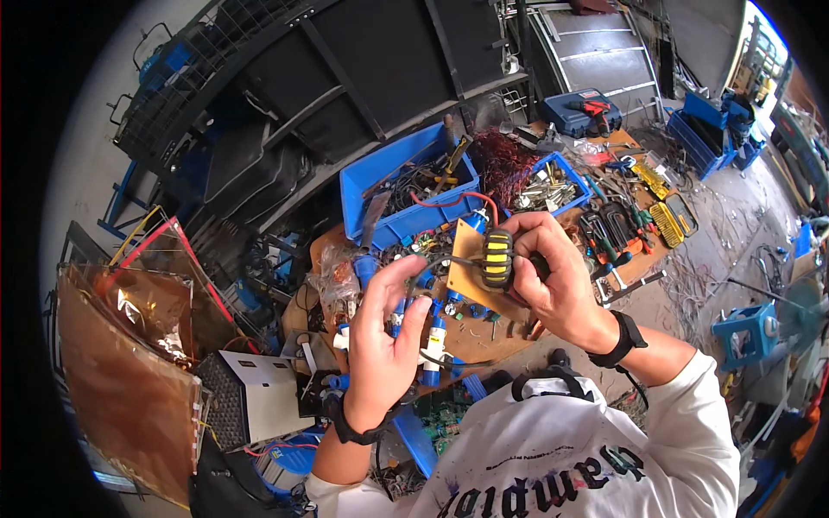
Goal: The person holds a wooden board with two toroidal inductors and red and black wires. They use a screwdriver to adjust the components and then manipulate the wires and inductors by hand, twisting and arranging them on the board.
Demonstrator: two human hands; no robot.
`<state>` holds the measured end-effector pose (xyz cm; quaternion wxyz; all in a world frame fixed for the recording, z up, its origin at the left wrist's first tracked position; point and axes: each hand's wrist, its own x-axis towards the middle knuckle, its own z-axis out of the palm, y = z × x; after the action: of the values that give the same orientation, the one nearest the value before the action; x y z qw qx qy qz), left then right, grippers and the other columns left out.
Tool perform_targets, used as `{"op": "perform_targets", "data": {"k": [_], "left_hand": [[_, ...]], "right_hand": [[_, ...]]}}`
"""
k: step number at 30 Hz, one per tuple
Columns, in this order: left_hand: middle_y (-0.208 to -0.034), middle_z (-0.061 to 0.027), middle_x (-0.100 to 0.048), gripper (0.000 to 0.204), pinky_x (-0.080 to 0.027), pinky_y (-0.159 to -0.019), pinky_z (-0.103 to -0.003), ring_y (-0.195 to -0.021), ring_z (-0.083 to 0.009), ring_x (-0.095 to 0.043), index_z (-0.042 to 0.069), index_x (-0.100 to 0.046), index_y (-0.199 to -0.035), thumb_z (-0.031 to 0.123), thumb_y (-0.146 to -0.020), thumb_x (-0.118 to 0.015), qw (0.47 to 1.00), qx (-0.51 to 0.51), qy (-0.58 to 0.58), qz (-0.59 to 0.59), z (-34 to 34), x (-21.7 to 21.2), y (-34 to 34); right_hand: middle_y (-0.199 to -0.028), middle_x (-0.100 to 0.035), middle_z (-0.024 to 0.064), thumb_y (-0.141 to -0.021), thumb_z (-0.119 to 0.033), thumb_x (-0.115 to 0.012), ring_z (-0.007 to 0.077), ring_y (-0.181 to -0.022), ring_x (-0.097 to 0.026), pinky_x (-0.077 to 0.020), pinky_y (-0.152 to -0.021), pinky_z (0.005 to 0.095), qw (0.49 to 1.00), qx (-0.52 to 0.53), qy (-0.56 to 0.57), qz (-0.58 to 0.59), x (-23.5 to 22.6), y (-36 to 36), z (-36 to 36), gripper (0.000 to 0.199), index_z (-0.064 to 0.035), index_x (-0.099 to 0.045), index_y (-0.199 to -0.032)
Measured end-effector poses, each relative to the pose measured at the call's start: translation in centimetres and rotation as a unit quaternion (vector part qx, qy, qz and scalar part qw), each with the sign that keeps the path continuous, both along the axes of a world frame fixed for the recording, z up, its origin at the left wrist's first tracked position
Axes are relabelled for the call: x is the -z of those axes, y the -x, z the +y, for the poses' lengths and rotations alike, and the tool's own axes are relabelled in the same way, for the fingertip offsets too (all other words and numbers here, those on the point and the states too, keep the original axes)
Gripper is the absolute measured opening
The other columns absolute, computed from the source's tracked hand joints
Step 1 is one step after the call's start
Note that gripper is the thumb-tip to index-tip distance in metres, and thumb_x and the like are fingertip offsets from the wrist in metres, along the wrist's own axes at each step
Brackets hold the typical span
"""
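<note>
My right hand (557, 281) is closed around a rounded black piece with yellow bands (496, 261); its exact kind I cannot make out. Behind that piece is a flat tan board (466, 244). My left hand (384, 332) is at the left of it, with thumb and fingers apart. A dark cable (458, 260) runs from the banded piece to the fingertips of my left hand. Whether those fingers touch the cable is hard to tell. A red cable (471, 198) curves over from the blue bin toward the banded piece. Below my hands stand blue and white cylindrical parts (434, 341).
On the cluttered table are a large blue bin (406, 226) of cables, a smaller blue tray (566, 164) of metal parts, a dark red wire tangle (505, 164) and hand tools (617, 229). A blue tool case (579, 112) is at the back. Brown sheet panels (129, 380) stand left.
</note>
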<state>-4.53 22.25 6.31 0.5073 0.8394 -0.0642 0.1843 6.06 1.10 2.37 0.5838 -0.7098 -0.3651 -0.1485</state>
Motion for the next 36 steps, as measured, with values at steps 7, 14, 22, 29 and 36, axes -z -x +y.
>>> {"op": "perform_targets", "data": {"k": [7,14,22,29,36], "left_hand": [[-0.095,-0.0075,-0.065,0.022,-0.049,-0.073,-0.024,-0.085,-0.0116,-0.064,-0.001,-0.062,-0.121,0.002,-0.100,-0.058,0.993,-0.006,0.058,0.106,-0.5,-1.9,0.0],[-0.088,-0.0065,-0.068,0.010,-0.049,-0.064,-0.025,-0.073,-0.0100,-0.062,0.000,-0.070,-0.101,0.004,-0.093,-0.069,0.999,0.050,-0.003,0.008,-1.1,-2.9,-1.1],[-0.080,-0.0067,-0.067,0.007,-0.048,-0.060,-0.024,-0.071,-0.0113,-0.064,-0.002,-0.073,-0.089,0.000,-0.083,-0.076,0.983,0.095,-0.155,-0.012,-1.1,-7.6,-1.7],[-0.078,-0.0110,-0.070,0.009,-0.054,-0.060,-0.030,-0.066,-0.0174,-0.069,-0.002,-0.071,-0.085,0.004,-0.081,-0.077,0.980,0.077,-0.183,-0.002,-1.7,-7.2,-1.3],[-0.079,-0.0118,-0.071,0.011,-0.054,-0.058,-0.031,-0.063,-0.0214,-0.069,-0.001,-0.069,-0.084,0.005,-0.081,-0.078,0.976,0.029,-0.215,-0.009,-2.2,-7.1,-0.6]], "right_hand": [[-0.114,-0.059,0.0155,-0.087,-0.001,-0.057,0.0268,-0.092,-0.058,-0.0500,-0.079,0.0346,0.999,-0.046,0.006,0.015,-0.3,0.7,-0.3,0.007,-0.0005,-0.053,-0.092],[-0.116,-0.060,0.0177,-0.085,-0.002,-0.055,0.0261,-0.098,-0.059,-0.0493,-0.088,0.0353,0.994,-0.097,-0.031,0.048,-0.4,1.4,-0.8,0.004,-0.0017,-0.052,-0.088],[-0.117,-0.059,0.0176,-0.091,-0.011,-0.055,0.0255,-0.102,-0.059,-0.0474,-0.092,0.0372,0.991,-0.112,-0.058,0.054,-0.4,2.0,-1.5,0.009,-0.0034,-0.052,-0.089],[-0.117,-0.059,0.0187,-0.091,-0.012,-0.057,0.0264,-0.097,-0.059,-0.0490,-0.086,0.0369,0.997,-0.080,-0.021,0.004,-0.4,1.9,-1.5,0.011,-0.0024,-0.051,-0.090],[-0.118,-0.057,0.0197,-0.083,0.001,-0.059,0.0262,-0.092,-0.059,-0.0519,-0.076,0.0343,0.993,-0.040,0.050,-0.101,-2.2,2.0,-1.5,0.014,-0.0007,-0.050,-0.092]]}}
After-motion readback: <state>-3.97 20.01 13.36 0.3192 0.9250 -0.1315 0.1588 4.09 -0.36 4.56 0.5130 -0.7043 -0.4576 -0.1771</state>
